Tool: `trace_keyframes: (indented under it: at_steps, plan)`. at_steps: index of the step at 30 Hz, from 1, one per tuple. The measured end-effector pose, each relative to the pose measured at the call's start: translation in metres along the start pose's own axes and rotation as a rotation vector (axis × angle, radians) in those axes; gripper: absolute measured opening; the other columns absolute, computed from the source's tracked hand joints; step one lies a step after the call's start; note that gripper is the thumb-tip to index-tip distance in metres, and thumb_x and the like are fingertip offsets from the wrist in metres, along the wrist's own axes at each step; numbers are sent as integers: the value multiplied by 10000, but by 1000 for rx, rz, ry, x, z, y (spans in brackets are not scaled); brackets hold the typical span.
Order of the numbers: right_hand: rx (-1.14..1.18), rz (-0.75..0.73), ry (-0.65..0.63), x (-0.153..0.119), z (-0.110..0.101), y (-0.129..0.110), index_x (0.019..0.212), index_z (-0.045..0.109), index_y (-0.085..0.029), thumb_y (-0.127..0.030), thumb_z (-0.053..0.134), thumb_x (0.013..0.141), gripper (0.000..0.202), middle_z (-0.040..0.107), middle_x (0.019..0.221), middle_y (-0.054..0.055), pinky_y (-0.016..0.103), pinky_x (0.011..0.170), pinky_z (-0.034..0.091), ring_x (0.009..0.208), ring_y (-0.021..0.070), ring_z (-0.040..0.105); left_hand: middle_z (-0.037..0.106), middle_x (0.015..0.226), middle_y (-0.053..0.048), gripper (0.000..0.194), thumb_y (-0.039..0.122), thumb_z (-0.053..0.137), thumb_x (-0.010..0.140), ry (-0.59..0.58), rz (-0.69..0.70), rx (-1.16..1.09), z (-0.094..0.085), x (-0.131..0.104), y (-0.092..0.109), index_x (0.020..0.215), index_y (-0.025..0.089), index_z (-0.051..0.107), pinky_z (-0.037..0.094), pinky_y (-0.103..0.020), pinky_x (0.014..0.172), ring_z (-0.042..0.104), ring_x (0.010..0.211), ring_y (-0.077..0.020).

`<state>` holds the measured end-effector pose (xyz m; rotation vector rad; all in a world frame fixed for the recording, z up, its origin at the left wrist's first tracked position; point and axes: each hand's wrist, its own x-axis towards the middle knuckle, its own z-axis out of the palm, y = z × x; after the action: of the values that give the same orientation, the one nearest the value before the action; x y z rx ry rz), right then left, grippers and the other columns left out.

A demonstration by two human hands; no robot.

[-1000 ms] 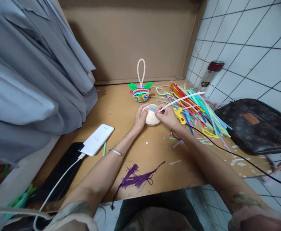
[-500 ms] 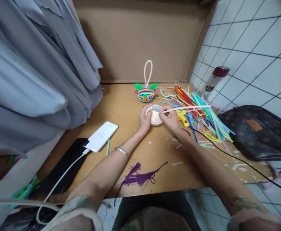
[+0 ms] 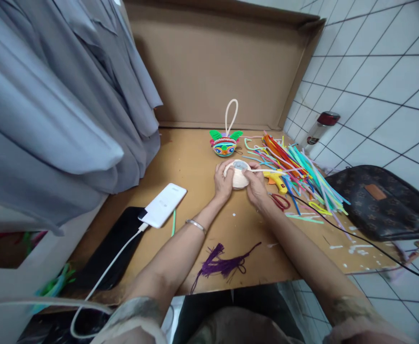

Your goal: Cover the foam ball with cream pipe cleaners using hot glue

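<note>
Near the middle of the table point(image 3: 195, 167), a round cream-coloured piece point(image 3: 239, 179) with a greyish opening on top sits between my hands. My left hand point(image 3: 224, 182) is wrapped round its left side. The fingers of my right hand point(image 3: 256, 184) close on its right side, thumb near the rim. A pale strip point(image 3: 267, 170) runs from the piece out to the right, past my right hand. Behind stands a colourful animal-head ornament point(image 3: 225, 145) with green ears and a cream loop point(image 3: 231, 116).
Right of my hands lie a yellow glue gun point(image 3: 277, 180), red-handled scissors point(image 3: 281, 202) and many coloured pipe cleaners point(image 3: 303, 165). A bottle point(image 3: 321, 128) and dark bag point(image 3: 385, 203) are further right. Purple tassels point(image 3: 224, 263) lie in front; a white phone point(image 3: 165, 204) is at left.
My right hand has shifted to grip the round piece's side, and the strip now reaches lower and less far right. The camera view has shifted slightly, and the scissors show more.
</note>
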<state>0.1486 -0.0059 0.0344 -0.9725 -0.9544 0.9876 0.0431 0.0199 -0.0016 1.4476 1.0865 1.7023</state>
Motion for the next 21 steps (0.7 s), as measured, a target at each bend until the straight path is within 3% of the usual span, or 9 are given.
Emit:
trace_keyframes:
  at_steps: [6,9,12,16,21]
  plan:
    - [33,51,16,0,9,5,1101,459,-294,-455,703,568,608,638,1109,3,314,859,566,930,174,649,617,1424,-125,470,439,476,1012,6,-48,-67,4,0,-15,1428,232,545,518,-435,1121,614,1307,-272]
    - [4,32,-1,0,10,6,1122,489,-282,-468,676,597,587,664,1145,25,313,863,581,957,180,663,557,1493,-122,517,449,468,1020,29,-6,-29,3,0,-16,1499,258,477,483,-427,1167,562,1384,-271]
    - [-10,32,-24,-2,11,5,1133,509,-270,-462,674,612,579,688,1156,41,308,854,591,960,182,680,550,1499,-112,478,434,458,1024,47,22,-4,1,-1,-13,1466,263,520,430,-437,1218,531,1406,-280]
    - [27,28,-39,-4,13,4,1182,545,-260,-437,701,625,605,727,1118,38,336,850,607,941,199,700,627,1393,-114,418,448,427,1037,19,34,-25,-4,0,-8,1322,234,645,454,-437,1188,587,1312,-274]
    - [132,46,-32,-2,13,9,1212,598,-251,-397,762,612,639,755,978,12,393,894,624,960,235,725,705,1265,-130,527,577,403,1042,16,138,-4,-7,4,-9,1158,194,746,519,-389,1110,665,1213,-253]
